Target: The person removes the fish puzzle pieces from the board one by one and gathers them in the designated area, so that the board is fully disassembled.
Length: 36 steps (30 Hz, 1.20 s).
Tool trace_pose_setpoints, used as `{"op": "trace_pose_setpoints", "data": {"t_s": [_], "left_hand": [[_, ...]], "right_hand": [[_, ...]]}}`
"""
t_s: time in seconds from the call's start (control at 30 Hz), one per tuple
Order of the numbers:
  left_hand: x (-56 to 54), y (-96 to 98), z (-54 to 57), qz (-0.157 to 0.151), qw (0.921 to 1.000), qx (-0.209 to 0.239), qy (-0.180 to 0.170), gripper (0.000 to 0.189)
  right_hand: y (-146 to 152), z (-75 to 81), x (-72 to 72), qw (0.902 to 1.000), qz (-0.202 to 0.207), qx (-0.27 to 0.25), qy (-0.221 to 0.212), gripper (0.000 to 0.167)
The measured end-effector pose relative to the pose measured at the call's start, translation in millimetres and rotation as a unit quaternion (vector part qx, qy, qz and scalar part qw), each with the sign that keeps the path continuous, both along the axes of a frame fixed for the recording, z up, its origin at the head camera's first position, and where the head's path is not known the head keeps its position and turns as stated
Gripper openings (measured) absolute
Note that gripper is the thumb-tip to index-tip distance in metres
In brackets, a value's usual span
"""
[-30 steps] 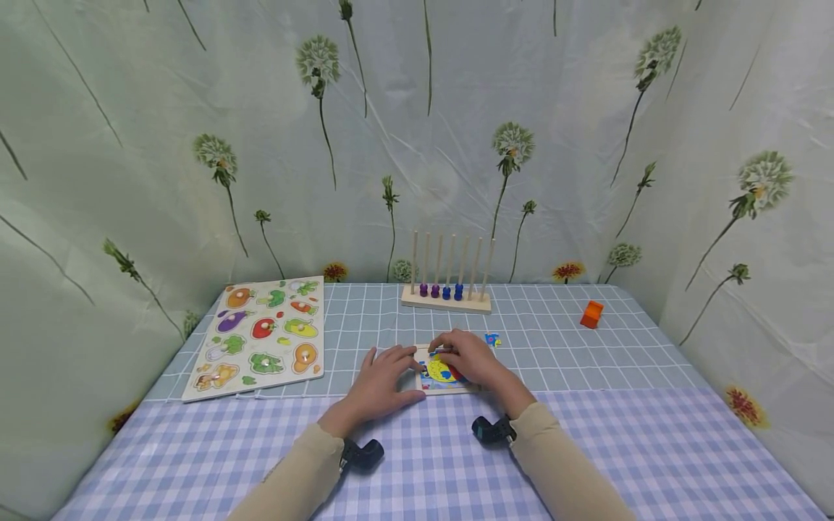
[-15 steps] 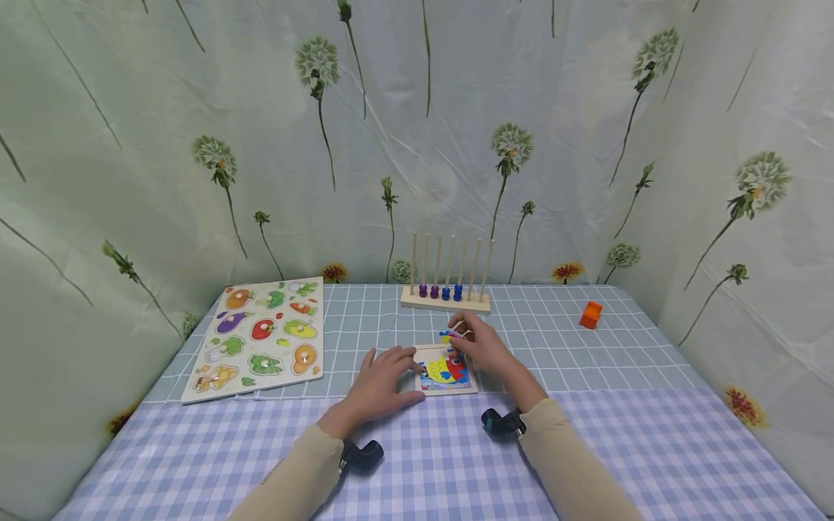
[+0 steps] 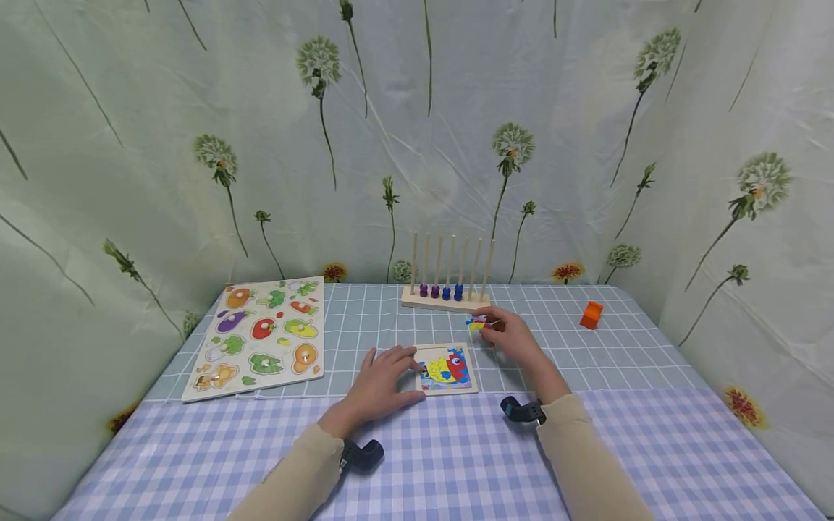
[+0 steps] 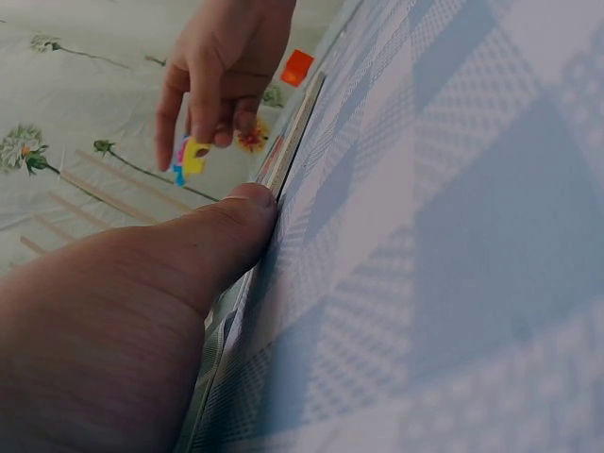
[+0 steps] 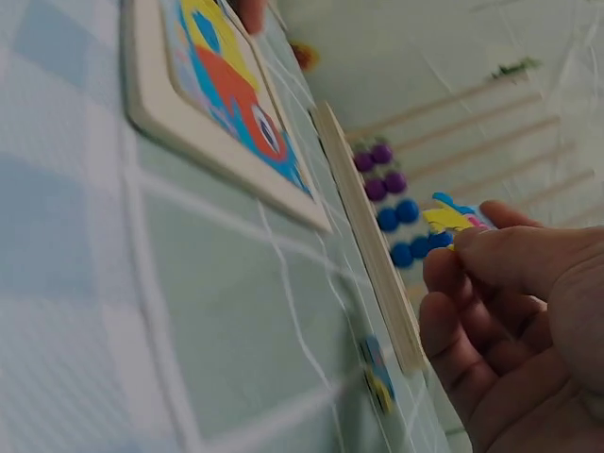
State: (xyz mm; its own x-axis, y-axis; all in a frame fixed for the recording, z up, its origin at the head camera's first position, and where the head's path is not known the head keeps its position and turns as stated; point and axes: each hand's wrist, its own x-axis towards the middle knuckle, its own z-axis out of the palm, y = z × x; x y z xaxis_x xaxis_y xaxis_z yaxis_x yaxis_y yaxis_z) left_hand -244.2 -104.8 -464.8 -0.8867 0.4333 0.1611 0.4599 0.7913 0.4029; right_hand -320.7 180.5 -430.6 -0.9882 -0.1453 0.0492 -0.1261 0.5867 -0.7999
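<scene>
A small framed fish jigsaw puzzle (image 3: 449,389) lies flat at the table's middle, its picture a yellow and red fish on blue. Spread along its left edge, my left hand (image 3: 384,380) rests with fingertips on the frame and the thumb at the near corner. To the right of the puzzle and farther back, my right hand (image 3: 515,339) pinches a yellow, blue and pink puzzle piece (image 5: 451,219) between thumb and fingers, raised over the table. A second puzzle piece (image 5: 376,373) lies on the cloth below that hand; the head view hides it.
Behind the puzzle stands a wooden peg rack (image 3: 446,301) with purple and blue beads on its upright rods. A large vegetable peg board (image 3: 254,340) lies at left. An orange block-like object (image 3: 591,315) sits at the right. A dandelion-print curtain (image 3: 430,145) closes the back.
My right hand has lifted a puzzle piece from the puzzle and carried it right and away, uncovering the fish's red head. My left hand has stayed in place.
</scene>
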Motion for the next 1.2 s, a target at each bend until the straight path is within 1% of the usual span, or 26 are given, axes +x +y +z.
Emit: {"op": "trace_pose_setpoints", "data": {"t_s": [0.1,0.27,0.5,0.7,0.83,0.97,1.1,1.2], "left_hand": [[0.0,-0.1,-0.1,0.0,1.0,-0.002,0.001,0.045],[0.1,-0.5,0.2,-0.001,1.0,-0.001,0.003,0.044],[0.1,-0.9,1.0,0.0,1.0,0.0,0.004,0.043],[0.0,-0.8,0.5,0.0,1.0,0.0,0.003,0.044],[0.5,-0.6,-0.5,0.0,1.0,-0.001,-0.001,0.045],[0.4,-0.3,-0.3,-0.001,1.0,-0.002,-0.002,0.045],[0.2,0.0,0.3,-0.001,1.0,-0.002,-0.001,0.044],[0.2,0.0,0.5,-0.001,1.0,-0.001,-0.001,0.044]], "right_hand": [[11,-2.2,-3.5,0.9999,-0.01,0.006,-0.01,0.037],[29,-3.5,-5.1,0.9994,-0.024,0.013,-0.02,0.038],[50,-5.5,-5.9,0.9977,-0.039,0.049,-0.025,0.037],[58,-8.8,-4.0,0.995,-0.051,0.079,-0.031,0.033],[58,-12.3,-4.4,0.9933,-0.057,0.099,-0.021,0.032],[57,-13.7,-4.6,0.9918,-0.054,0.116,-0.005,0.03],[56,-12.8,-3.3,0.9895,-0.046,0.137,0.009,0.029],[56,-12.6,-1.8,0.9855,-0.036,0.164,0.027,0.028]]}}
